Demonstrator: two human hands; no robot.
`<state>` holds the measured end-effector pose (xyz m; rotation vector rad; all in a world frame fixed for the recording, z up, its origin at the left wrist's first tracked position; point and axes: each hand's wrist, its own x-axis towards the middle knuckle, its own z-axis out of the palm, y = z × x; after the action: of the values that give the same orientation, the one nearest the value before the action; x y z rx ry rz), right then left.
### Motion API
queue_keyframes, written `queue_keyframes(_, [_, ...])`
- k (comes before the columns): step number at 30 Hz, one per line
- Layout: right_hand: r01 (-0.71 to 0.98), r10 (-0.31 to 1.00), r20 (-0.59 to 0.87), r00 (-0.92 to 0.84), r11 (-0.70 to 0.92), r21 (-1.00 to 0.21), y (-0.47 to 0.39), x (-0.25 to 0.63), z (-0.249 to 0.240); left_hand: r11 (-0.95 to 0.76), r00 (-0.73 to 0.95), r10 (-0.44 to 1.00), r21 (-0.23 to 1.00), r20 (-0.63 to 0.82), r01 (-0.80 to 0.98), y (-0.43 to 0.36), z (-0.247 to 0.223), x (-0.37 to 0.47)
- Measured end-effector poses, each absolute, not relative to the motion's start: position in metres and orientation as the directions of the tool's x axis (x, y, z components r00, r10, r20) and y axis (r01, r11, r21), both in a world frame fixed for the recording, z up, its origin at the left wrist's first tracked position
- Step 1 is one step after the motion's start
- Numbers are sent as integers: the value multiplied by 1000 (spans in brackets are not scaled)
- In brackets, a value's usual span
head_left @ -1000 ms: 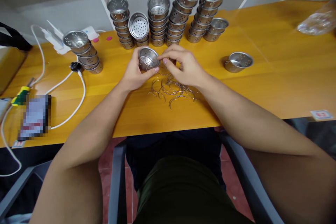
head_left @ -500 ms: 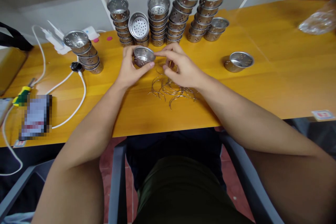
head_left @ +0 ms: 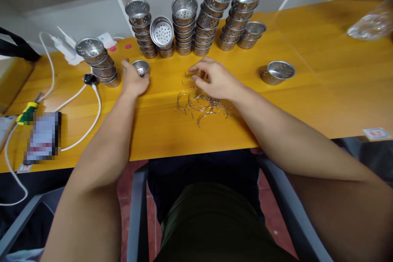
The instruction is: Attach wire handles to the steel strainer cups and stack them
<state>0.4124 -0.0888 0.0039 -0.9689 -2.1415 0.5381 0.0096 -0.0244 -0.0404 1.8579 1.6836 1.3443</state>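
Note:
Around a small perforated metal cup (head_left: pixel 141 66), my left hand (head_left: pixel 134 81) has its thumb on the near right side and its fingers at the left. The hand covers part of the cup's lower wall. My right hand (head_left: pixel 211 77) hovers at the far edge of a loose pile of thin curved wires (head_left: pixel 202 102), its fingers bent, with a gap between thumb and forefinger. One thin wire shows close by those fingertips; whether it touches them I cannot make out.
Several stacks of perforated cups (head_left: pixel 184 24) stand along the back. Another cup stack (head_left: pixel 102 63) leans at the left beside a charging cable (head_left: pixel 98 104). A single cup (head_left: pixel 278 72) sits at the right. A screwdriver (head_left: pixel 28 111) and a phone (head_left: pixel 43 139) lie at the left.
My left hand has moved left with the cup, away from my right hand. The right forefinger has come off the cup's rim and drawn in over the wires.

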Motion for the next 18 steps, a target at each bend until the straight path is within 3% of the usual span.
queue_keyframes(2, [487, 774, 434, -460, 629, -605, -88, 413, 3, -218, -201, 889, 768, 410, 602, -29, -36, 18])
queue_keyframes(4, [510, 779, 437, -450, 626, -591, -87, 415, 3, -236, -179, 893, 770, 412, 593, -37, -25, 30])
queue_keyframes(10, [625, 820, 426, -383, 569, -535, -76, 433, 6, -528, 177, 819, 599, 545, 602, -76, 14, 75])
queue_keyframes(14, [758, 884, 275, -379, 467, -456, -74, 446, 23, -655, 496, 755, 525, 429, 543, -98, 18, 103])
queue_keyframes(18, [884, 937, 195, -290, 340, -321, -73, 477, 43, -691, 595, 714, 508, 369, 514, -102, 9, 112])
